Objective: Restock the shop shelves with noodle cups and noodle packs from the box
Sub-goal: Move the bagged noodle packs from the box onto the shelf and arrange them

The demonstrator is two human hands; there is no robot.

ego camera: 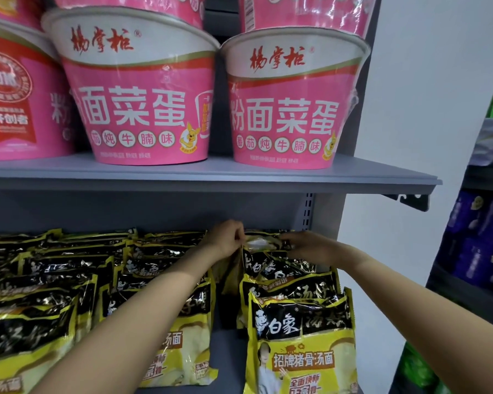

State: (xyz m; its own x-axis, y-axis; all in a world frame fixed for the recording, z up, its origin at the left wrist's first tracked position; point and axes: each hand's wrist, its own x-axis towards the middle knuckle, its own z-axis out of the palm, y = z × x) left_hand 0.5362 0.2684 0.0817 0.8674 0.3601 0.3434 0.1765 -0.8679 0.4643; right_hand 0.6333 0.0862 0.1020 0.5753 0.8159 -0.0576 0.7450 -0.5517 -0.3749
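Nearest you, the front noodle pack [302,348] of the right-hand row stands upright at the lip of the lower shelf [228,362], w/ a bare strip of shelf between it and the next row to the left. Those left rows of packs [54,294] look full, front to back, so that part reads as done.

Further in, both your arms reach to the back of the right row. Your left hand [225,237] has its grip pinched narrow on the top edge of a rear pack [264,244]. Your right hand [302,243] lies on the same pack from the other side; fingers are partly hidden, so can't tell if that grip is closed or just resting. Looks like you're seating this pack at the rear, approx. the last slot of that row.

Above, the upper shelf [239,174] carries pink noodle cups [291,103] side by side, w/ more stacked on top, so cups look stocked too.

The box isn't in view, so can't say how much stock is left. Judging by the shelves, you're near the end.
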